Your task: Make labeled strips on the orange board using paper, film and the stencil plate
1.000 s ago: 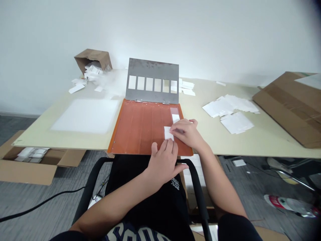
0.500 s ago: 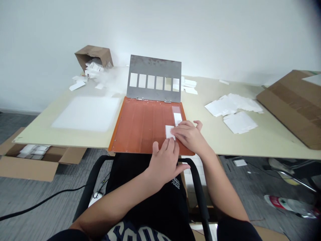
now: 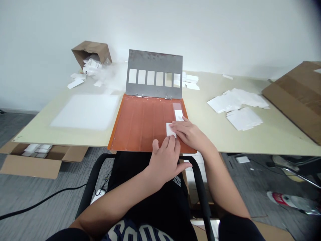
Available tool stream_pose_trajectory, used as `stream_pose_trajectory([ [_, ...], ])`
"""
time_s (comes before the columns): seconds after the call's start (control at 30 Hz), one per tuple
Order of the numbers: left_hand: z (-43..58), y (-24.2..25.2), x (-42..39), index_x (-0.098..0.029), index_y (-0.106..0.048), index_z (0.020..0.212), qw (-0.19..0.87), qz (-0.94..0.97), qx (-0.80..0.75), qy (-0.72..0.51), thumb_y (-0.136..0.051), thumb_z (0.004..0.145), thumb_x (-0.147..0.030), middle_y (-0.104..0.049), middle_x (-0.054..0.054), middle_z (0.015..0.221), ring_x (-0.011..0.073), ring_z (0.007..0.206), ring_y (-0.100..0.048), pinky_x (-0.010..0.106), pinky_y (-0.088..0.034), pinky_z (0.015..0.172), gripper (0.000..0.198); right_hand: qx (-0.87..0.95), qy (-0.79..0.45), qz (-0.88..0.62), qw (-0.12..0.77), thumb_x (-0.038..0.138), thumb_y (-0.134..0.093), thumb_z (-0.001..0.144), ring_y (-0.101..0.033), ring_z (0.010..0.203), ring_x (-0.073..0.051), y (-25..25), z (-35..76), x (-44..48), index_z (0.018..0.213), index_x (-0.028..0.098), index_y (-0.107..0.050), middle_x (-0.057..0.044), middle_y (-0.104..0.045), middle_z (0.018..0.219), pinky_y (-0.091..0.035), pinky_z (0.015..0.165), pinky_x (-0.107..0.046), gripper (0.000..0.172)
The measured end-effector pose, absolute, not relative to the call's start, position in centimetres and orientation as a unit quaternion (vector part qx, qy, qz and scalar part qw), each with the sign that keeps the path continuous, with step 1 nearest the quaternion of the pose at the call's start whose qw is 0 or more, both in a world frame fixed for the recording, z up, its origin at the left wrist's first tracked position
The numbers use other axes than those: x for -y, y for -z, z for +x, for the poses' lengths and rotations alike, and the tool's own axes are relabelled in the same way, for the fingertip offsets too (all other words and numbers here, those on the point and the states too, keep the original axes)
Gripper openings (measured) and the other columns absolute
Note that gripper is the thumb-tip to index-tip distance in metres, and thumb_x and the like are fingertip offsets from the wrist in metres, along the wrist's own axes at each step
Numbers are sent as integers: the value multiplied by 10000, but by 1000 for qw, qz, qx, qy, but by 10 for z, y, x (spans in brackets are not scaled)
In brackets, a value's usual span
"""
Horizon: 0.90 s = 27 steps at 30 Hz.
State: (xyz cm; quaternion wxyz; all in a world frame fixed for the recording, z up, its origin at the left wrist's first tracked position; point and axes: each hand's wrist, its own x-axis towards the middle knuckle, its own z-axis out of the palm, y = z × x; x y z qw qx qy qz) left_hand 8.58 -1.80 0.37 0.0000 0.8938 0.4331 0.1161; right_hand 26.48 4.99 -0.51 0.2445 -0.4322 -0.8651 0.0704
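A small white card (image 3: pixel 170 129) lies on the orange-red board (image 3: pixel 135 124) near its right front. Over its right edge, the fingers of my right hand (image 3: pixel 190 134) are bunched together and closed on the card. My left hand (image 3: pixel 164 159) reaches in from below with fingers stretched out and thumb apart, its fingertips at the card's near edge. Another white card (image 3: pixel 179 115) lies just beyond, in a paler strip by the board's right side. Hinged to the board's far edge, a grey metal plate (image 3: pixel 155 60) stands raised, with a row of several rectangular windows.
White papers (image 3: pixel 244 118) lie in loose piles on the table's right, beside a large cardboard box (image 3: pixel 296 100). A frosted white sheet (image 3: pixel 86 112) lies at left. Behind it, a small cardboard box (image 3: pixel 102 50) spills white pieces. An open carton (image 3: pixel 32 165) stands on the floor; chair arms (image 3: pixel 200 187) flank me.
The view has shifted slightly. Both hands stay at the same white card, with my right hand's fingers moved a little. Nothing has visibly been let go.
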Motion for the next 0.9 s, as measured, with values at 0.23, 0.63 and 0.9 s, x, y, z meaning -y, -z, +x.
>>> stream_pose_trajectory([
  [0.23,86,-5,18,-59,-499,1366,8,894,-434,-109,-363,931,-668,-550,183,1385,314,1246,-486,515,-394,964,761,879,-81,-410,230,205,-385,1005,-660,1141,-213,0,268,-52,1096,227,-683,-50,-721,1177,-307,1192,-576,312],
  [0.63,87,-4,19,-90,-532,1357,-11,892,-438,-112,-394,914,-678,-545,208,1375,342,1236,-496,480,-392,944,749,888,-70,-398,218,148,-390,977,-663,1139,-212,-2,268,-51,1062,225,-684,-51,-718,1182,-316,1188,-568,315],
  [0.9,86,-5,19,-89,-526,1366,-4,893,-436,-109,-377,923,-673,-538,212,1390,345,1239,-491,496,-380,965,749,890,-62,-412,185,138,-344,973,-655,1136,-197,-5,266,-49,1033,237,-673,-34,-721,1151,-326,1189,-549,349],
])
